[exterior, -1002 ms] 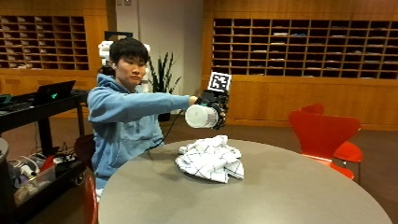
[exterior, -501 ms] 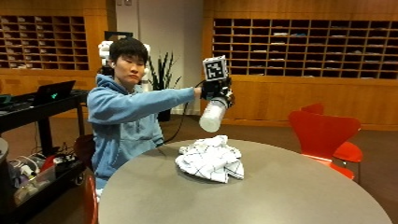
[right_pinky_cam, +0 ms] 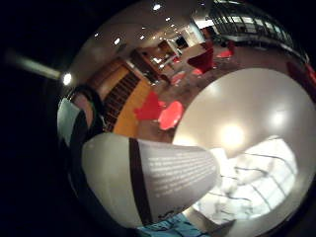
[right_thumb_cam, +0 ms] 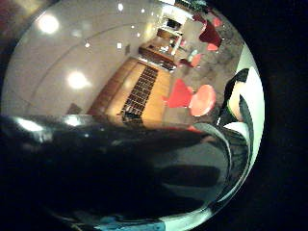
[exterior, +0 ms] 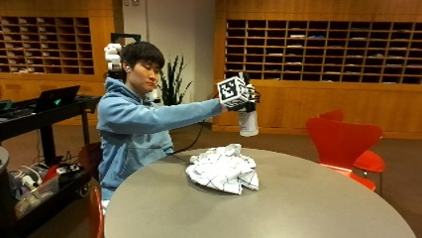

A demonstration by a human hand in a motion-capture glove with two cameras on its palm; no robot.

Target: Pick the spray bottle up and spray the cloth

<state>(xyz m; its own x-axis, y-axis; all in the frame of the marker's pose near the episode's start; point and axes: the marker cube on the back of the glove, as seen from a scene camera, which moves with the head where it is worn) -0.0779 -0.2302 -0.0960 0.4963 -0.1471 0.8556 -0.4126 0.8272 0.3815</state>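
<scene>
Outside view: right hand [exterior: 245,101] apparently grips spray bottle [exterior: 248,123] above cloth [exterior: 223,167].

Round tabletop [exterior: 296,203], grey, smooth, with soft ceiling-light reflections across its surface. One thing lies directly on it: a crumpled white cloth [exterior: 223,167] with thin dark grid lines, bunched into a loose heap. The cloth sits on the part of the tabletop nearest the seated person, well apart from the edge beside the red chair [exterior: 342,144]. In the little-finger-side palm view the same cloth [right_pinky_cam: 252,182] shows pale and folded on the tabletop [right_pinky_cam: 247,103].
</scene>
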